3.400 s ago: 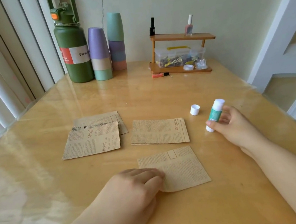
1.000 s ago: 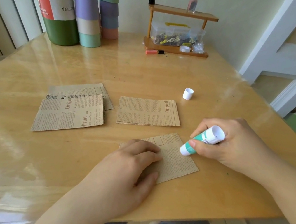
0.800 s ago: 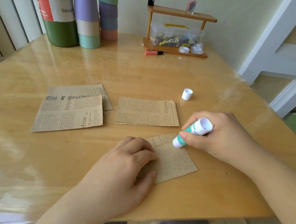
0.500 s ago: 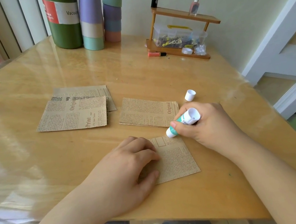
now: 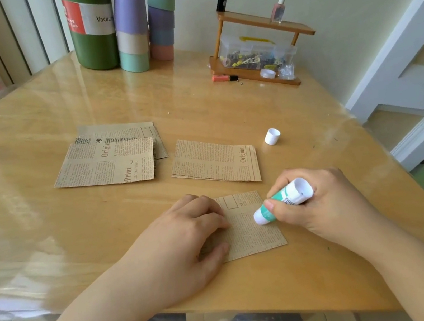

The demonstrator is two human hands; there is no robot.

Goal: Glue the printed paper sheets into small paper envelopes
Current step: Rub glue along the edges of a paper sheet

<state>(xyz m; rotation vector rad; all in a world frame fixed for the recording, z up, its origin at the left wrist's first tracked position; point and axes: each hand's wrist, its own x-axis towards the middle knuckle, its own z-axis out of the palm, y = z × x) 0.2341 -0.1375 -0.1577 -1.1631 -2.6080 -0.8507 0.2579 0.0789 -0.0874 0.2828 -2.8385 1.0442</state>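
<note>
Head view: we take the small printed sheet (image 5: 249, 226) at the near edge of the wooden table (image 5: 47, 214) as our landmark. We find the left hand (image 5: 180, 246) resting on the left part of this sheet, fingers laid loosely over the paper and pressing it flat; nothing is gripped. We find the right hand (image 5: 321, 207) at the sheet's right edge, fingers and thumb curled round a green and white glue stick (image 5: 281, 200). The stick is tilted, its lower end down on the right portion of the sheet; whether glue itself meets the paper we cannot tell.

Just beyond the sheet lies a second printed sheet (image 5: 215, 161), flat and apart from it. Beyond the sheet and to its left we note a stack of printed sheets (image 5: 107, 164), overlapping one another. Beyond the sheet and to its right, past the second sheet, stands a white cap (image 5: 272, 136), well apart from the glue stick.

Far beyond the sheet, at the wall, we record a green flask (image 5: 94, 40), two stacks of cups (image 5: 134, 34) beside it, and a small wooden rack (image 5: 257, 50) carrying two nail polish bottles (image 5: 278, 8) on top and a clear box below.
</note>
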